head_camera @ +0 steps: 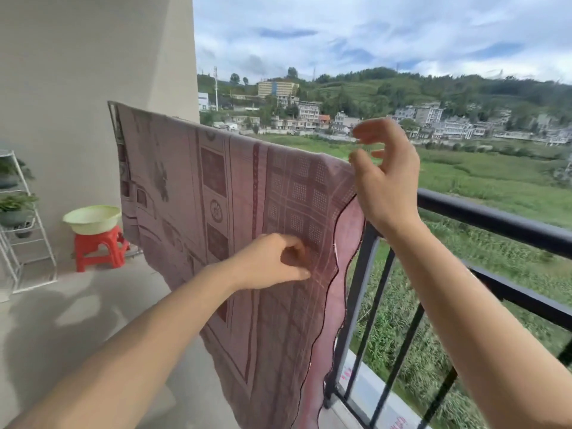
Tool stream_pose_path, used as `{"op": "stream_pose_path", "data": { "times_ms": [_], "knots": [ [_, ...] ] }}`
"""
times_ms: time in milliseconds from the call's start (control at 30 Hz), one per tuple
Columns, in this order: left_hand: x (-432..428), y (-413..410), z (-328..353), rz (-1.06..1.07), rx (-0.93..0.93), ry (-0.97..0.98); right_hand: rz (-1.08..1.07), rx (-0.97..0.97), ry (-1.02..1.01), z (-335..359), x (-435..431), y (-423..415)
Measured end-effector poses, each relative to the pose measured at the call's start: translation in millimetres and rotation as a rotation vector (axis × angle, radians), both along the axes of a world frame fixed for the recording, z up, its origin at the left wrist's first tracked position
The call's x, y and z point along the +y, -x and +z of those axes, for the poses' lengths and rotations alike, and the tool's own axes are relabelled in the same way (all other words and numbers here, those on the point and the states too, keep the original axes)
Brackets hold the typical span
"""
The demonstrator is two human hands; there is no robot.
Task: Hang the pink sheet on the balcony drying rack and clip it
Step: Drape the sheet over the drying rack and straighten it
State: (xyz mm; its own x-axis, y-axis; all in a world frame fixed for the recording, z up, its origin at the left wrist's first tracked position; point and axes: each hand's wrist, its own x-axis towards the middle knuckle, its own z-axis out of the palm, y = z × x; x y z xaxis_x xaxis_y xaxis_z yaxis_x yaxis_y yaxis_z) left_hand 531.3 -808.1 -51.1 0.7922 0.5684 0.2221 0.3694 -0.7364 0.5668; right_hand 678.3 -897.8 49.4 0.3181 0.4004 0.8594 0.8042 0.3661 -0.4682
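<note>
Left hand (272, 261) pinches the pink sheet (192, 187) mid-front; right hand (383, 178), fingers loose, hovers beside its top corner.

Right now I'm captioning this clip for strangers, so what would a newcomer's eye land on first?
The patterned pink sheet dominates, draped across the middle and hanging toward the balcony floor. The left hand pinches its fabric low down, while the right hand is raised by its top right corner, fingers loosely spread. Behind, a black railing fronts green fields and hillside houses.
</note>
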Motion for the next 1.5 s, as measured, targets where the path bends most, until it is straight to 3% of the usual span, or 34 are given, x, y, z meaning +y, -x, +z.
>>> {"op": "stream_pose_path", "data": {
  "times_ms": [100,200,533,700,933,1233,1500],
  "knots": [
    [44,29,5,0.126,-0.052,-0.074,-0.041,-0.317,0.185,16,34,33],
    [94,66,8,0.251,0.021,-0.135,-0.080,-0.552,0.344,12,83,72],
    [246,233,8,0.509,0.006,0.022,-0.056,-0.542,0.859,-46,264,198],
    [312,285,9,0.677,0.006,-0.100,-0.060,-0.567,0.915,-64,339,235],
    [423,312,-8,0.690,-0.002,-0.148,-0.049,-0.606,0.889,-73,460,261],
    [630,334,2,0.710,0.071,-0.219,-0.022,-0.589,0.854,-65,684,289],
    [808,380,19,0.816,0.130,-0.264,-0.046,-0.716,0.836,-54,872,347]
  ]
}}
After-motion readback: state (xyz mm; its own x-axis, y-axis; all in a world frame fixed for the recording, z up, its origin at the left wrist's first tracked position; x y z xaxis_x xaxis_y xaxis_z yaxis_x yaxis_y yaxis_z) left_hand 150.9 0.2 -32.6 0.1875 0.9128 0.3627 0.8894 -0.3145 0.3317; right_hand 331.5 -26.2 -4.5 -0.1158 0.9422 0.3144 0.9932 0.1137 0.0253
